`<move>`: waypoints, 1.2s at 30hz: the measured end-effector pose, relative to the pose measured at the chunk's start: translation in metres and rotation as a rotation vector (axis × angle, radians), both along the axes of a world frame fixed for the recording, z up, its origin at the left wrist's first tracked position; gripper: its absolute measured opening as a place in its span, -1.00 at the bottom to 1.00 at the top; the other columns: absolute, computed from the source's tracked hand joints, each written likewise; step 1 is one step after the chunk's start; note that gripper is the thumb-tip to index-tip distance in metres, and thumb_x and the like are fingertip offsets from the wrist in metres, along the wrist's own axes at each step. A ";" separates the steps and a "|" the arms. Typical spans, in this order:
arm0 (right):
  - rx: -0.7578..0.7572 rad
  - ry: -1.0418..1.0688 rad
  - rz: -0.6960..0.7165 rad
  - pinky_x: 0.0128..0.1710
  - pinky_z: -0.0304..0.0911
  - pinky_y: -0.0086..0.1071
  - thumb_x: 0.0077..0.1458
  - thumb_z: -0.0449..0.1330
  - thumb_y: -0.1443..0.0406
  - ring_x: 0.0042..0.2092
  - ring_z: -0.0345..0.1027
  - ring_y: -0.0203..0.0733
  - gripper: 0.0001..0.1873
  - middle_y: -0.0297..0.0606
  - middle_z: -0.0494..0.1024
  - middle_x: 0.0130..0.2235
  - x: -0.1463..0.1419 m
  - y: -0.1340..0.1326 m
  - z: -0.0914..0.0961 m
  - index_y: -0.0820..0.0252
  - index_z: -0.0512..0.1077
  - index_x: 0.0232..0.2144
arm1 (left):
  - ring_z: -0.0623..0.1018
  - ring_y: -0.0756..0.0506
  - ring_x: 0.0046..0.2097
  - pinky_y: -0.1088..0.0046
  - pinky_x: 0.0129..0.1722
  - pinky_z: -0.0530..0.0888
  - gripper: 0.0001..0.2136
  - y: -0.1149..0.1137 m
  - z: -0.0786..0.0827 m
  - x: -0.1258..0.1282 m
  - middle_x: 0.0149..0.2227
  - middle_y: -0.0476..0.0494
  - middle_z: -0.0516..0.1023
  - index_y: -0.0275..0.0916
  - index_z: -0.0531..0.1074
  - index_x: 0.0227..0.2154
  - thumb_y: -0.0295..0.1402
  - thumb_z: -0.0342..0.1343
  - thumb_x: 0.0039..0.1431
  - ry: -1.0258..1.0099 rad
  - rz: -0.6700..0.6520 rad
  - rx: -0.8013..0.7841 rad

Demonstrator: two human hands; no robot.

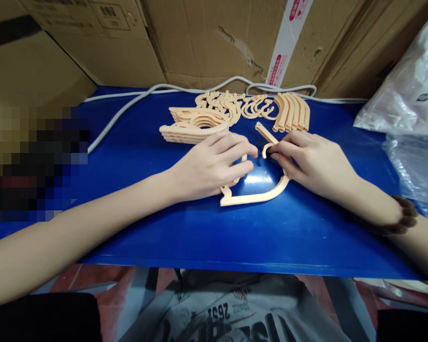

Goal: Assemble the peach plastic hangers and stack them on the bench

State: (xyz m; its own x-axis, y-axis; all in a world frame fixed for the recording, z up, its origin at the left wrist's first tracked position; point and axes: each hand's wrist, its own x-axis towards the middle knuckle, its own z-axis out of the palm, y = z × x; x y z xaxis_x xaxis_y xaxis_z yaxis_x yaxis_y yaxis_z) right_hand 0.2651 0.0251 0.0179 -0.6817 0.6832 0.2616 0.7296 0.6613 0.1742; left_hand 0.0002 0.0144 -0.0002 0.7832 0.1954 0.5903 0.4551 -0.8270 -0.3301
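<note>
Fingers loosely bent and apart, my left hand point(217, 164) is over part of a beige plastic hanger piece. Its palm and fingers partly hide that piece, and I cannot tell how firmly they touch it. My right hand point(306, 159) is closed, its thumb and index finger pinching a small beige hanger hook point(265, 151). A straight beige arm piece point(266, 133) sticks out beyond those fingers. Between both hands a curved beige hanger arm point(260, 197) runs along the table, its right end reaching under my right hand.
Behind my left hand lies a stack of beige hanger parts point(194, 135). Loose hooks point(255, 107) and a row of curved arms point(292, 111) lie farther back on the blue table point(207, 237). A white cable point(124, 109), cardboard boxes point(207, 42) and plastic bags point(403, 90) border it.
</note>
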 end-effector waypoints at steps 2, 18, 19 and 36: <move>0.003 -0.010 -0.006 -0.20 0.20 -0.26 0.41 -0.04 0.17 -0.21 0.40 -0.07 -0.59 -0.11 0.56 -0.18 0.000 0.000 0.000 0.22 0.57 -0.05 | 0.53 -0.18 0.00 0.24 0.03 0.47 -0.86 0.000 0.000 0.000 -0.05 -0.19 0.59 -0.26 0.47 -0.20 -0.52 0.00 0.35 0.012 0.017 -0.020; -0.004 -0.080 -0.054 -0.18 0.21 -0.23 0.41 -0.07 0.17 -0.20 0.40 -0.02 -0.56 -0.07 0.55 -0.17 -0.004 -0.002 0.001 0.26 0.54 -0.04 | 0.53 -0.17 -0.18 0.27 -0.12 0.43 -0.78 0.002 -0.001 0.002 -0.26 -0.13 0.59 -0.28 0.47 -0.29 -0.35 -0.03 0.44 0.105 0.021 -0.111; -0.005 -0.083 -0.057 -0.18 0.21 -0.23 0.41 -0.07 0.17 -0.19 0.40 -0.02 -0.56 -0.06 0.55 -0.17 -0.004 -0.002 0.002 0.27 0.54 -0.04 | 0.53 -0.17 -0.18 0.26 -0.12 0.43 -0.77 0.003 -0.001 0.002 -0.27 -0.13 0.59 -0.28 0.47 -0.30 -0.35 -0.03 0.45 0.106 0.020 -0.117; -0.007 -0.066 -0.054 -0.22 0.16 -0.25 0.40 -0.09 0.17 -0.23 0.34 -0.06 -0.55 -0.07 0.52 -0.22 -0.005 -0.003 0.002 0.26 0.54 -0.07 | 0.53 -0.15 -0.12 0.32 -0.17 0.43 -0.76 0.001 0.000 0.001 -0.16 -0.19 0.61 -0.30 0.47 -0.21 -0.49 -0.12 0.45 0.168 -0.059 -0.227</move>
